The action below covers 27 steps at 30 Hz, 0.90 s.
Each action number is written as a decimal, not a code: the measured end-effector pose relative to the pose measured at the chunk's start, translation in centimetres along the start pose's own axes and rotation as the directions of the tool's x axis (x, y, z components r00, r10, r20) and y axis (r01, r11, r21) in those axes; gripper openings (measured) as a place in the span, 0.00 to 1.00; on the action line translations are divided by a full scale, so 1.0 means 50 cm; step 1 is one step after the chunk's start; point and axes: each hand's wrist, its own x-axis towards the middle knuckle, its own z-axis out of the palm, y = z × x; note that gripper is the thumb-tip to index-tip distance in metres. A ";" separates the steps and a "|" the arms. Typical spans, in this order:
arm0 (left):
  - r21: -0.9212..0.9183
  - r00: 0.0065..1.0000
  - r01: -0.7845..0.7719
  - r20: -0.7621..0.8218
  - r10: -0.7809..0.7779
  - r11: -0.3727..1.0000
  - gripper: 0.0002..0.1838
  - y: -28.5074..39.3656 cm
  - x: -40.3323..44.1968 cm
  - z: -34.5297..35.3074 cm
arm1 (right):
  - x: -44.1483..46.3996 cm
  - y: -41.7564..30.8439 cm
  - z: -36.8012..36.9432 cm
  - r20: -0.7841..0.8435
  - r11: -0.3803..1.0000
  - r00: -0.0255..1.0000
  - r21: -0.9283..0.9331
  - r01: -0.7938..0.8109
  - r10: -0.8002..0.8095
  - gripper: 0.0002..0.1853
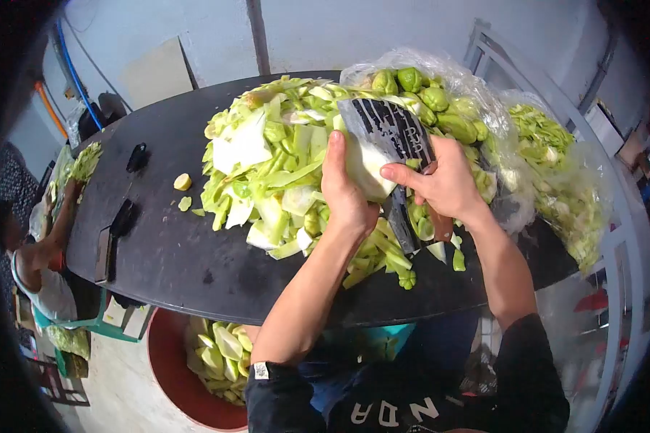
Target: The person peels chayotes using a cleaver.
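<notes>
My left hand (348,193) is closed round a peeled pale green vegetable (368,167), held over the table. In my right hand (444,180) is a cleaver (386,130) with a wide dark, streaked blade, which lies against the vegetable's right side; part of its handle is hidden by my fingers. A big heap of green peelings (267,151) lies beside and beneath my hands. Behind the blade, whole green chayotes (433,99) sit in a clear plastic bag (495,108).
The dark oval table (217,270) holds a knife (104,252) at left and a small cut piece (183,182). Below stands a red tub (170,353) of cut vegetables. Another person (47,274) sits at the far left. A metal frame (614,274) stands at right.
</notes>
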 end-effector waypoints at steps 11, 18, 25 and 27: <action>0.266 0.920 -0.367 -0.041 0.391 0.891 0.25 0.016 0.016 -0.002 | 0.015 -0.014 0.032 -0.125 0.911 0.947 -0.336 0.240 -0.296 0.17; 0.772 0.640 -0.417 -0.125 0.758 0.479 0.31 0.035 0.043 -0.024 | -0.001 -0.034 0.037 -0.155 0.930 0.935 -0.241 0.278 -0.319 0.17; -0.348 0.969 -0.243 -0.121 0.214 0.906 0.30 0.081 0.048 -0.067 | 0.048 0.000 -0.043 -0.321 0.787 0.874 -0.608 0.105 -0.365 0.19; -0.334 0.973 -0.229 -0.102 0.206 0.914 0.30 0.082 0.043 -0.055 | 0.047 0.019 -0.037 -0.292 0.718 0.878 -0.692 0.081 -0.380 0.18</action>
